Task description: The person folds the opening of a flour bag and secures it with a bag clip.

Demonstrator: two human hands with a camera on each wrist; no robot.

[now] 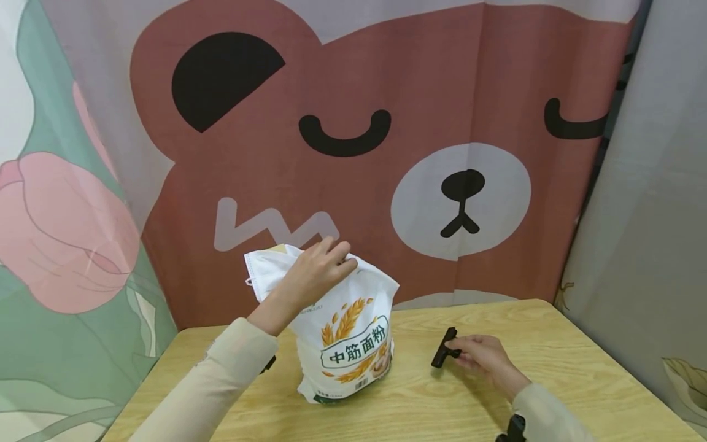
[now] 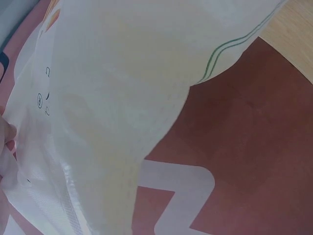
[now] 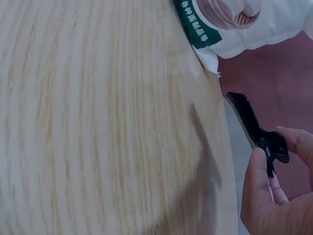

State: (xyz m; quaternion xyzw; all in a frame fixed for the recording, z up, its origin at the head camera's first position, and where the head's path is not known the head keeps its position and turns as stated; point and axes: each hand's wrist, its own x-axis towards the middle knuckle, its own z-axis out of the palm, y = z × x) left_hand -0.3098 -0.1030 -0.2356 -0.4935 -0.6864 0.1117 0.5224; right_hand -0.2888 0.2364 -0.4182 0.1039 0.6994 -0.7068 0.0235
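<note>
Flour bag (image 1: 353, 341), left hand (image 1: 319, 270) gripping top, right hand (image 1: 488, 359) pinching clip (image 1: 444, 350)

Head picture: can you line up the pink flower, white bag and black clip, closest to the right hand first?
Nearest to the right hand first:
1. Black clip, held in that hand.
2. White bag, on the table, left of the clip.
3. Pink flower, printed on the cloth, far left.
</note>
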